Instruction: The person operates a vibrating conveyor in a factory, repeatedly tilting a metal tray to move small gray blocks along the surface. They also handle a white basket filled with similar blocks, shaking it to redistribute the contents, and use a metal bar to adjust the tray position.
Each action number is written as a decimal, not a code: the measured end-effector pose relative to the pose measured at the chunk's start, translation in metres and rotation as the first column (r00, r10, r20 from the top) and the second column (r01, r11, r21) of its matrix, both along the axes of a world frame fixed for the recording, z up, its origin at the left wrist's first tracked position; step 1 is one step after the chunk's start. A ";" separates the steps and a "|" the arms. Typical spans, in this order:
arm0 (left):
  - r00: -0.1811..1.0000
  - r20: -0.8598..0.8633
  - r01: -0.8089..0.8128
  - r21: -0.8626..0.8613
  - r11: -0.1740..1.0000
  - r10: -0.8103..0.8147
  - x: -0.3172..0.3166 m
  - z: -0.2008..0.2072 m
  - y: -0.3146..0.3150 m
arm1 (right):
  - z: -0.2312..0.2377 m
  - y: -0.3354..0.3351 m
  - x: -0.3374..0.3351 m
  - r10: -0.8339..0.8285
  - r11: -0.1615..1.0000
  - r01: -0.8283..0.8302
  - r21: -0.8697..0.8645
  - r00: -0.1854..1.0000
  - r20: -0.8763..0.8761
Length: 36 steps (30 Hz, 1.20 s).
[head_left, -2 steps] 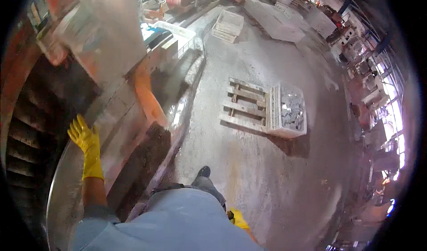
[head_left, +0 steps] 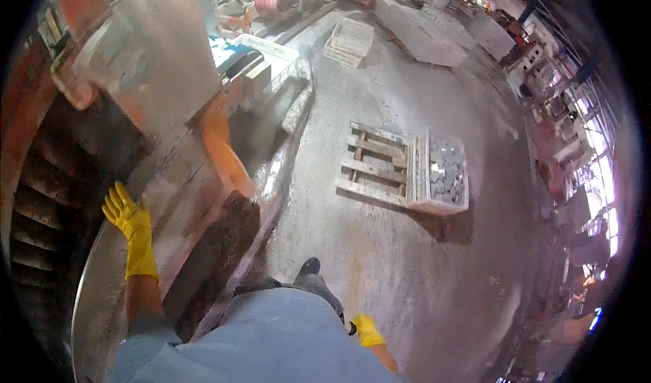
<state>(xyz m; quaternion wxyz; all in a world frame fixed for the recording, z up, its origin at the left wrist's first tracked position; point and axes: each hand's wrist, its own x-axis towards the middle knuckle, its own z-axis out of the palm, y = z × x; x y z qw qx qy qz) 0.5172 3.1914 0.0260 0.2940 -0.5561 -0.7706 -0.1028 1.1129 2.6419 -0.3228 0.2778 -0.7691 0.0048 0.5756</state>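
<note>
My left hand point(head_left: 127, 213), in a yellow rubber glove, reaches out with fingers extended and a little apart. It holds nothing and is over the metal bed point(head_left: 112, 267) of a large machine, beside a dark opening; whether it touches the bed I cannot tell. My right hand point(head_left: 367, 331), in a matching glove, hangs low by my right hip with its fingers curled. A small dark thing point(head_left: 352, 328) shows at its inner side; I cannot make out what it is or whether the hand holds it.
On the wet concrete floor, a wooden pallet point(head_left: 373, 162) bears a white crate point(head_left: 419, 173) of grey stone pieces. Stacked crates point(head_left: 348, 42) stand farther off, near a large slab point(head_left: 420, 33). An orange curved machine part point(head_left: 225, 156) and a white basket point(head_left: 278, 49) lie ahead on the left.
My right hand has swung slightly forward, and more of its glove shows. The left hand sits slightly lower in the picture, with its fingers still extended.
</note>
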 end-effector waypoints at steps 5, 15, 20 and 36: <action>0.983 0.069 0.172 -0.011 0.985 -0.171 0.043 -0.033 0.017 | 0.004 0.199 0.205 0.109 0.984 -0.146 0.101 0.947 0.304; 0.652 0.728 0.549 -0.258 0.795 -0.214 0.301 -0.206 0.148 | 0.011 0.574 0.275 0.015 0.877 -0.137 0.460 0.966 0.259; 0.583 0.706 0.597 -0.036 0.802 -0.402 0.383 -0.154 0.378 | 0.060 0.630 0.232 0.480 0.847 -0.513 0.138 0.851 0.215; 0.364 0.928 -0.579 0.162 0.799 0.075 0.085 -0.083 0.734 | 0.116 0.999 0.259 0.536 0.843 -0.511 -0.170 0.824 0.180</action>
